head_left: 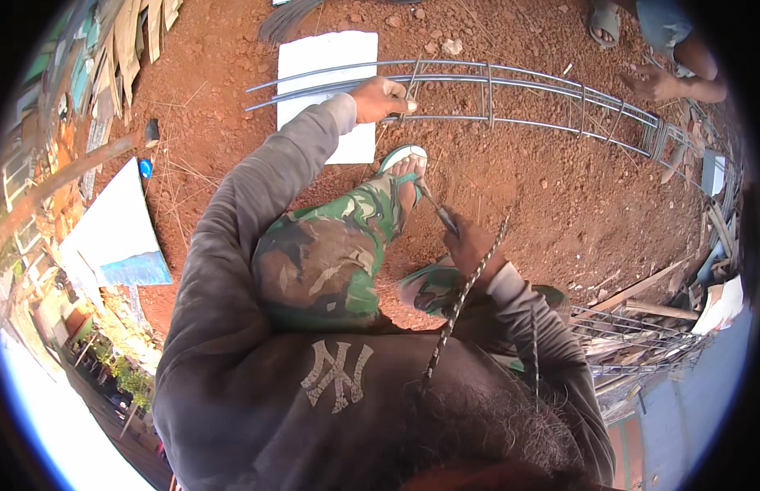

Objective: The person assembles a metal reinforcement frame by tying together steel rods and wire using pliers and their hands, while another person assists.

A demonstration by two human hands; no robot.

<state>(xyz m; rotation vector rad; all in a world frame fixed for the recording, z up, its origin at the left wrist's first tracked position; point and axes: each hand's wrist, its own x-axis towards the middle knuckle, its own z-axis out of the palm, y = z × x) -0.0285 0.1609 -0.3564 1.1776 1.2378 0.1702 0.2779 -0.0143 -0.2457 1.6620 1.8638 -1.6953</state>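
Long steel bars [527, 80] with square stirrups [490, 102] around them form a rebar cage lying across the red ground in front of me. My left hand [380, 100] is closed on a stirrup [413, 80] near the cage's left end, thumb pointing right. Lower and nearer to my body, my right hand [472, 245] grips a slim metal hand tool [445, 218], apparently pincers. The tool points up and left toward my sandalled foot [409, 168], clear of the bars. My palm hides part of the tool.
A white board [327, 49] lies under the bars' left end. At the far right, another person's hand [654, 83] hovers beside the cage. Dark wire [286, 20] is bundled at the top. A white-and-blue sheet [122, 217] stands left; more rebar cages [642, 335] lie lower right.
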